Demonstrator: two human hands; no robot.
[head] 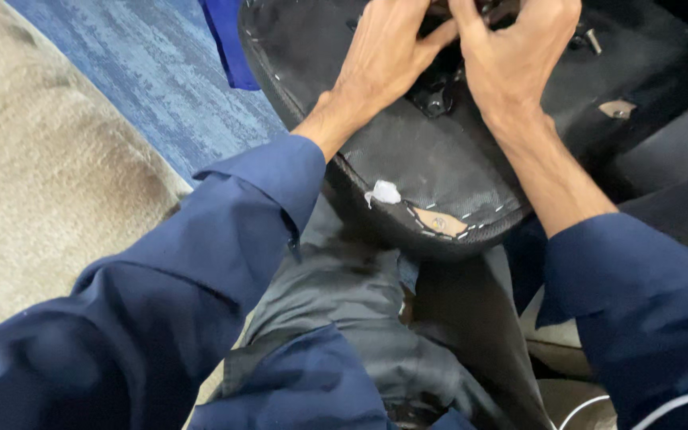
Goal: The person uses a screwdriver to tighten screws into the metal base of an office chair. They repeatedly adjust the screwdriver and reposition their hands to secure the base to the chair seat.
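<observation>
We see our left hand (388, 56) and our right hand (511, 52) pressed together at the middle of an upturned black seat base (439, 159), fingers bent around a small dark fitting (433, 97) bolted there. Both grips look clenched on something at that spot, but the fingertips run out of the top of the view, so we cannot tell exactly what each one pinches.

The seat base rests tilted across our lap, its rounded edge toward us. Along that edge runs a line of staples, with a torn white scrap (384, 192) and a bare tan patch (439, 222) just beside it. A small metal tab (616, 108) sits off to the right of our right hand.

Our dark blue sleeves (201, 263) frame the view, grey trousers (344, 295) below. To the left lie blue carpet (161, 72) and a beige rug (41, 183); a blue cloth (228, 44) hangs at the seat's far left edge.
</observation>
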